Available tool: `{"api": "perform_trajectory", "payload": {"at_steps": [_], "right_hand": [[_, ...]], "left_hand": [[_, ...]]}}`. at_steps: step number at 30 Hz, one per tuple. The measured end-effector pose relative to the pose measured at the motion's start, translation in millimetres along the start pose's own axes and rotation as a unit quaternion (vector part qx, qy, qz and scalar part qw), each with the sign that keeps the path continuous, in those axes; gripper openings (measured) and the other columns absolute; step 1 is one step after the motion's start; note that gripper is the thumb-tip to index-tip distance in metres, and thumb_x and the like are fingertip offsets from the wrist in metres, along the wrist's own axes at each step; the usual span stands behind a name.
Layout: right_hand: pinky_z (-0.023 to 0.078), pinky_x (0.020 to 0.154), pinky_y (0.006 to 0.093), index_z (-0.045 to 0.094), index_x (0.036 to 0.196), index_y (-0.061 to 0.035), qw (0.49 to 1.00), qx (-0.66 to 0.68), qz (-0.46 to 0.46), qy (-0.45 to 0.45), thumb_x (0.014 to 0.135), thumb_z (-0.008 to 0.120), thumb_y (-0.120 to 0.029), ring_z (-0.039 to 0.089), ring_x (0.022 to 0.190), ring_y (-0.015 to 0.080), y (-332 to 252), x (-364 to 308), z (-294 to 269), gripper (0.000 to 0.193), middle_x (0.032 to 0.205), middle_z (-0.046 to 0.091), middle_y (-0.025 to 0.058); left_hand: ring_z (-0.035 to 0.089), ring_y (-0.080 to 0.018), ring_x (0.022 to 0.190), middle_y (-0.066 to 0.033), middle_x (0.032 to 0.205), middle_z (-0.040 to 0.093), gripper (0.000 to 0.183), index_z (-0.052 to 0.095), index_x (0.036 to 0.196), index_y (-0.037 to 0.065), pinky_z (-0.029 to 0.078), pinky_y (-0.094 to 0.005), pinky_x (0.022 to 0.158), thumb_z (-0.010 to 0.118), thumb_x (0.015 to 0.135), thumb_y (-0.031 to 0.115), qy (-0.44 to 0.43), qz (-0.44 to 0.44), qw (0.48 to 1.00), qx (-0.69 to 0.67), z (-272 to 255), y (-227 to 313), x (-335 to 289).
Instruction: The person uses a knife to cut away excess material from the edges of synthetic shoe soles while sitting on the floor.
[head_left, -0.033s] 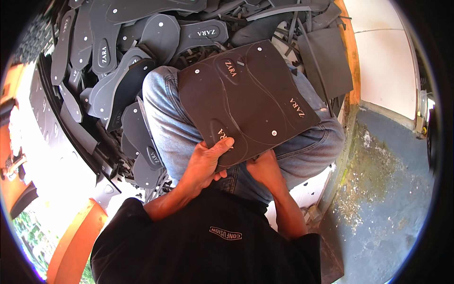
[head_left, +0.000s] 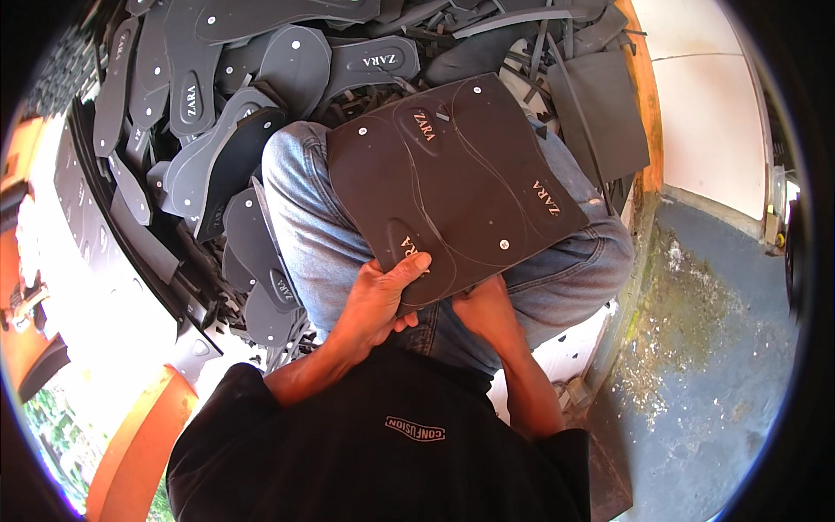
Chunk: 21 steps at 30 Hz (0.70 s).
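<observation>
A dark foam sheet lies tilted across my jeans-clad thighs. Curved sole outlines, light printed marks and small pale round spots show on it. At its lower left corner my left hand pinches the sheet, thumb on top and fingers beneath. Close to the lower edge, right of that corner, my right hand is closed with its fingers curled. The sheet partly covers those fingertips, so whatever they hold, if anything, is hidden.
Cut dark foam soles are heaped ahead and to my left, among thin offcut strips. Another dark foam piece lies far right beside an orange wooden edge. Beyond it is a stained grey-blue floor.
</observation>
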State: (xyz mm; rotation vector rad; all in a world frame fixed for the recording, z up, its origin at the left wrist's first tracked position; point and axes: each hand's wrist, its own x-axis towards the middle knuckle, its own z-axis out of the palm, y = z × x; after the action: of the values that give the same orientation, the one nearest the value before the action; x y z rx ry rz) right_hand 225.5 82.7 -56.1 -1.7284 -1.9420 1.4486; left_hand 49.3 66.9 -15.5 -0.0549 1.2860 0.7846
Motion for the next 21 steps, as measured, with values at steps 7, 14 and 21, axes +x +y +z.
{"api": "perform_trajectory", "payload": {"at_steps": [7,14,21], "right_hand": [[0.043,0.088,0.0432,0.059,0.109,-0.0034,1.0,0.024,-0.012,-0.003,0.076,0.063,-0.012,0.053,0.106,0.0386,-2,10,9,0.034,0.11,0.06,0.0194],[0.044,0.085,0.0426,0.06,0.105,-0.0034,0.998,0.055,-0.018,0.0,0.079,0.061,-0.016,0.056,0.101,0.0367,-4,19,20,0.029,0.104,0.062,0.0178],[0.046,0.077,0.0397,0.061,0.097,-0.0024,0.99,0.082,-0.088,0.077,0.076,0.064,-0.012,0.061,0.089,0.0306,4,24,42,0.023,0.092,0.064,0.0124]], "left_hand": [[0.049,-0.0092,0.034,-0.003,0.06,0.057,0.028,0.058,0.083,0.004,0.033,-0.0189,0.026,0.064,0.085,0.031,0.002,0.011,1.0,-0.016,9,-1,2],[0.05,-0.0097,0.036,-0.0034,0.06,0.055,0.029,0.056,0.084,0.003,0.034,-0.0194,0.028,0.063,0.087,0.03,-0.022,0.014,0.999,-0.025,12,-3,7],[0.049,-0.0104,0.036,-0.0035,0.058,0.054,0.03,0.055,0.084,0.003,0.033,-0.02,0.028,0.063,0.086,0.032,-0.023,0.012,0.999,-0.035,16,-6,8]]}}
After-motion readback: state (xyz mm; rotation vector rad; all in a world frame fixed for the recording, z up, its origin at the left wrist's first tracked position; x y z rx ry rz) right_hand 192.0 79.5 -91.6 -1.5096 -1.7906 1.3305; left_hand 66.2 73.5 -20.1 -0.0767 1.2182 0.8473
